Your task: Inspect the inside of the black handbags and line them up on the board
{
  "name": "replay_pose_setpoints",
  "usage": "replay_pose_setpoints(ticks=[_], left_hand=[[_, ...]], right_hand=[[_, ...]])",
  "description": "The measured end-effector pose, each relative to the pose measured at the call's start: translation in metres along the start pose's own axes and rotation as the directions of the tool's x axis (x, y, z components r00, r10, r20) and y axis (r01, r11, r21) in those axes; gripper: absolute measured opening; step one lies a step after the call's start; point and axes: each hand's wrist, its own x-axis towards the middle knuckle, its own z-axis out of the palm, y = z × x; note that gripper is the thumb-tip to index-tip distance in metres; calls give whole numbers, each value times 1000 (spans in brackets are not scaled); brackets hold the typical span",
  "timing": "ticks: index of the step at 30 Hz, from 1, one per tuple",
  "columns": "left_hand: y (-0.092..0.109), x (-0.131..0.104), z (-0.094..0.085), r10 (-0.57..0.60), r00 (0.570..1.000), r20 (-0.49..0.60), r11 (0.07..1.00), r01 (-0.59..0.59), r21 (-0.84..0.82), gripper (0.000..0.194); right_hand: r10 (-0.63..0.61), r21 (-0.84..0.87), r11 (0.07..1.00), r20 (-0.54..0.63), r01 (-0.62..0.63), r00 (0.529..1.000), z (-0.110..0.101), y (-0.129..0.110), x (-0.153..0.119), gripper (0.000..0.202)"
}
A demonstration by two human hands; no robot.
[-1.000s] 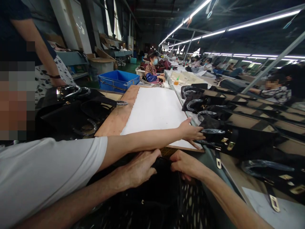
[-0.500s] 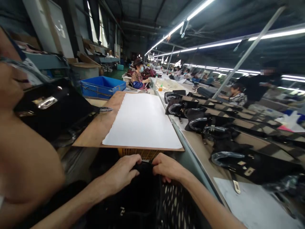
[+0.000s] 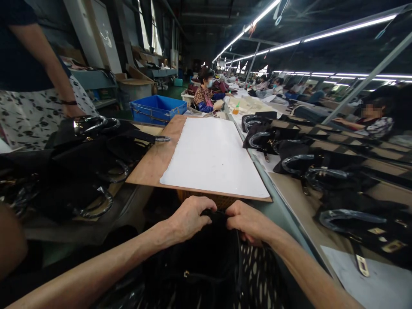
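So the black bag (image 3: 209, 262) sits below the near edge of the board (image 3: 151, 159), and its mouth looks open. Your left hand (image 3: 189, 219) and right hand (image 3: 249, 221) both have the rim pinched, thumb against fingers, close together. It's dark there, so I can't tell how firm either pinch is. If one's loose, the rim could slip and that side would sag. Pull unevenly and the edge might pucker.

Your knuckles are right by the board's near edge too, so a quick lift could bump it and shift the white sheet (image 3: 212, 154) on top. Same move could scrape the bag's little gold fitting (image 3: 186, 274) if it swings up against the board.

Left of the board, the pile (image 3: 80, 159) has plastic-wrapped handles poking out that could snag a wide left elbow. A person (image 3: 28, 47) stands beyond it; one tug could slide it your way. Right of the board, the row's (image 3: 341, 180) dangling strap (image 3: 362, 264) could catch your right arm.
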Motion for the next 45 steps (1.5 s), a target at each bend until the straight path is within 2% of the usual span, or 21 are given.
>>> replay_pose_setpoints(ticks=[3, 6, 13, 18, 24, 27, 31, 35, 37, 41, 45], left_hand=[[-3, 3, 0, 13, 999, 36, 998, -15, 60, 15], [-7, 6, 0, 7, 999, 46, 993, -12, 114, 7], [-12, 8, 2, -59, 998, -25, 994, 61, 85, 8], [-15, 12, 4, -115, 992, -46, 990, 118, 82, 8], [-18, 18, 5, -134, 990, -40, 985, 138, 102, 9], [-18, 19, 5, -124, 992, -23, 986, 125, 111, 10], [-18, 18, 5, -101, 995, -16, 988, 102, 118, 9], [-19, 18, 8, -103, 994, -30, 989, 105, 106, 7], [-19, 18, 10, -88, 996, -23, 991, 90, 102, 8], [-19, 20, 11, -92, 996, -20, 990, 94, 102, 8], [-18, 17, 8, -131, 991, 3, 987, 131, 97, 8]], right_hand=[[-17, 7, 1000, 5, 17, 1000, 0, 0, 2, 9], [24, -17, 1000, -4, -24, 1000, -1, -1, 4, 9], [86, -53, 995, -9, -87, 996, -3, -9, 7, 10], [33, -52, 998, 2, -33, 999, -3, -9, 8, 12], [-19, -89, 996, -1, 19, 1000, -2, 3, 14, 14], [-22, -150, 989, -37, 16, 999, -1, 4, 16, 17], [20, -263, 963, -113, -49, 993, -2, -5, 12, 22], [-80, -527, 847, -260, -72, 962, -2, -11, 11, 20], [-126, -576, 815, -280, -62, 952, 0, -10, 14, 13], [-139, -534, 846, -225, -3, 964, 1, -7, 21, 23], [-180, -446, 889, -128, 106, 975, -2, -7, 27, 19]])
